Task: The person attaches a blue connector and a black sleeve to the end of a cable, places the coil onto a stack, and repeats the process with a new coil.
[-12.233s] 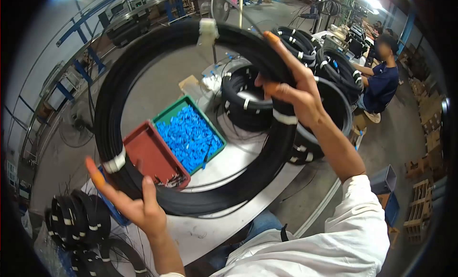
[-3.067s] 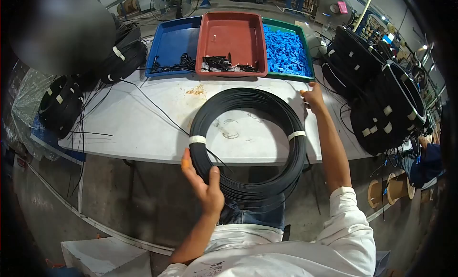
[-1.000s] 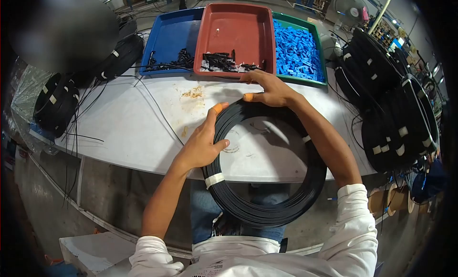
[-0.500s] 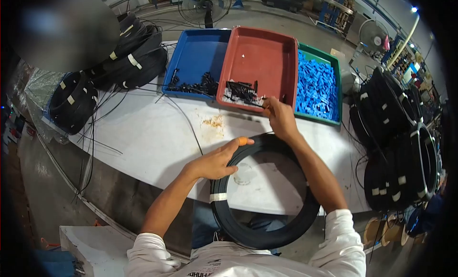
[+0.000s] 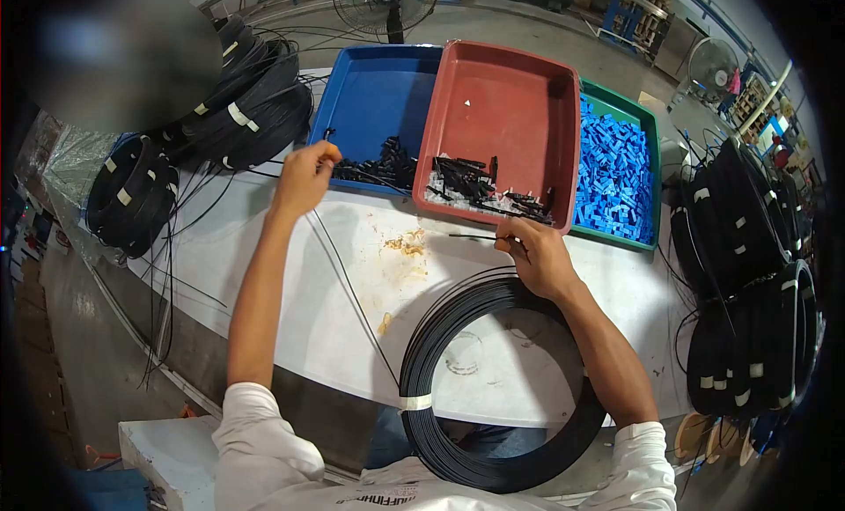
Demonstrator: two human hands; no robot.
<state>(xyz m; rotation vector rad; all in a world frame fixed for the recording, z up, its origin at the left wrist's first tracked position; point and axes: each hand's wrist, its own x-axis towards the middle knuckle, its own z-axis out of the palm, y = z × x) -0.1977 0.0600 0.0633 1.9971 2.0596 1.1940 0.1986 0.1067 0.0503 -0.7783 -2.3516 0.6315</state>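
My left hand (image 5: 304,178) is at the near left corner of the blue tray (image 5: 374,66), fingers pinched together, an orange cover on one fingertip. What they hold is hidden; small black pieces (image 5: 387,163) lie beside them in the tray. My right hand (image 5: 537,256) is closed in front of the red tray (image 5: 493,71), and a thin black strip (image 5: 471,237) sticks out leftward from its fingers. Below that hand, a coil of black cable (image 5: 422,352), bound with white tape, leans over the table's near edge. One thin cable (image 5: 352,286) runs from near the coil up toward my left hand.
Black parts (image 5: 466,181) lie in the red tray. A green tray (image 5: 651,159) holds many blue pieces (image 5: 612,176). Taped black coils are stacked at left (image 5: 255,115) and right (image 5: 739,344) on the white table (image 5: 264,247). Loose cable ends hang off the left edge.
My left hand has let go of the coil and moved up and left to the blue tray. My right hand has come back from the red tray with the strip showing. The coil sits lower.
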